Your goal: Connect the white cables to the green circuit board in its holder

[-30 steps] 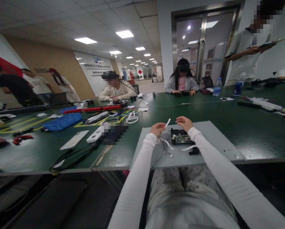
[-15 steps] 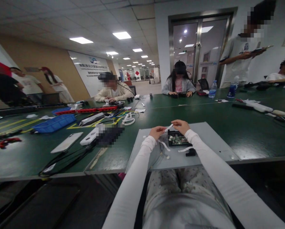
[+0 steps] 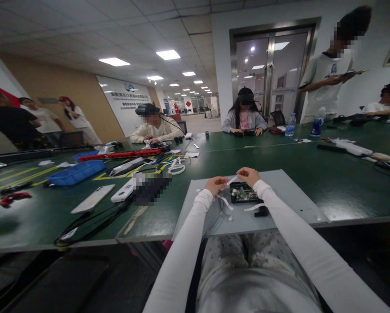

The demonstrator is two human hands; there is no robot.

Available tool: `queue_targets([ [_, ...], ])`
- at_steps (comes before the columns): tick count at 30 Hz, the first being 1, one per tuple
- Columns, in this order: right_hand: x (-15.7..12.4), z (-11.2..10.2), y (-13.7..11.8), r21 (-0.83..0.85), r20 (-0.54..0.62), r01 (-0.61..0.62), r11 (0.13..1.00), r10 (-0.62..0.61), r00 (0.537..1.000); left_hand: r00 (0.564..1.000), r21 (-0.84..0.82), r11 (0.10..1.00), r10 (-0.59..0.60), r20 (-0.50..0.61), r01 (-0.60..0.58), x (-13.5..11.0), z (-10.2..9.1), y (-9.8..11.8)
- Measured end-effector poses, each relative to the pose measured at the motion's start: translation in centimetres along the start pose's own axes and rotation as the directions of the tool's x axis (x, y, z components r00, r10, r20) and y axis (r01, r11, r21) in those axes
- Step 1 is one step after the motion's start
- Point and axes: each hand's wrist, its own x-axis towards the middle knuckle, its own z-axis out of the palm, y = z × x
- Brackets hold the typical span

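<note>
Between my two hands a short white strip (image 3: 232,179), like a flat ribbon cable, is stretched at a slant. My left hand (image 3: 216,184) pinches its lower end and my right hand (image 3: 249,175) pinches the upper end. Just below my right hand lies a green circuit board in a black open case (image 3: 243,192). Another white strip (image 3: 226,201) curls on the grey panel (image 3: 289,195) left of the case. A further white strip (image 3: 254,207) lies below it, beside a small black part (image 3: 262,211). Thin wires with a white connector (image 3: 230,218) rest near the panel's front.
On the green table (image 3: 211,161), a white phone (image 3: 93,198), a white device (image 3: 127,190), black cables (image 3: 93,228) and a blue tray (image 3: 76,173) lie to the left. Water bottles (image 3: 290,125) stand at the far right. Two people sit across the table; others are around the room.
The view has shifted slightly. My hands still hold the white strip above the case, with little visible movement.
</note>
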Motion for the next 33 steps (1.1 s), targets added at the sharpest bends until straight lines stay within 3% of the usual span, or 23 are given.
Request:
queue_targets([
  [10, 0.2, 0.0, 0.2, -0.012, -0.076, -0.022, 1.000, 0.021, 0.997, 0.999, -0.014, 0.999, -0.031, -0.016, 0.031, -0.2, 0.2, 0.4],
  [14, 0.1, -0.1, 0.2, -0.032, -0.092, -0.027, 0.999, 0.024, 0.995, 0.999, 0.060, 0.998, -0.026, -0.032, 0.028, 0.0, 0.3, 0.1],
  [20, -0.1, -0.2, 0.0, -0.110, -0.082, -0.007, 0.994, -0.002, 0.997, 0.998, 0.180, 0.984, -0.002, -0.059, 0.012, 0.3, 0.2, -0.5],
  [33, -0.1, -0.2, -0.1, -0.289, -0.004, -0.029, 0.957, 0.029, 1.000, 1.000, 0.248, 0.969, -0.008, -0.022, 0.014, 0.0, 0.3, -0.5],
])
